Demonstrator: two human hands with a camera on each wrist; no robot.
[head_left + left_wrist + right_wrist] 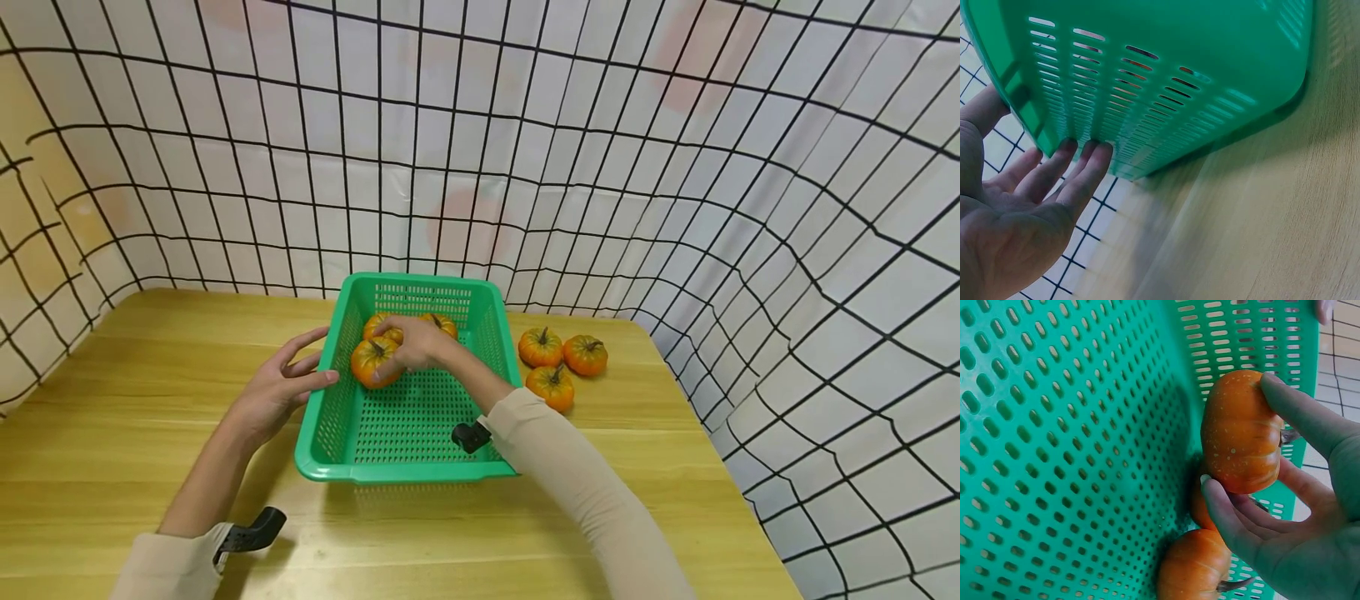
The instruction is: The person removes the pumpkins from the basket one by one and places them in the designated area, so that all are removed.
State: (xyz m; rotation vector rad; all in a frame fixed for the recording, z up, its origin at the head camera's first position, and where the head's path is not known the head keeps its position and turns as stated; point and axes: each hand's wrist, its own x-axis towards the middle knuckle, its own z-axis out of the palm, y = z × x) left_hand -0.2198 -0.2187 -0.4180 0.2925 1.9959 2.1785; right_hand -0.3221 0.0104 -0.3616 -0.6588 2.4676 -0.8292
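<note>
A green plastic basket with slotted walls stands on the table. My left hand holds its left side, thumb at the rim and fingertips against the outer wall. Inside the basket, my right hand grips a small orange pumpkin between thumb and fingers. The right wrist view shows this pumpkin above the slotted floor, its stem toward the palm. Two more pumpkins lie at the basket's far end: one at the back left, one at the back right, both partly hidden by the hand.
To the right of the basket, three small pumpkins sit close together on the wooden table: one at the left, one at the right, one in front. A white sheet with black grid lines hangs behind the table and along its sides.
</note>
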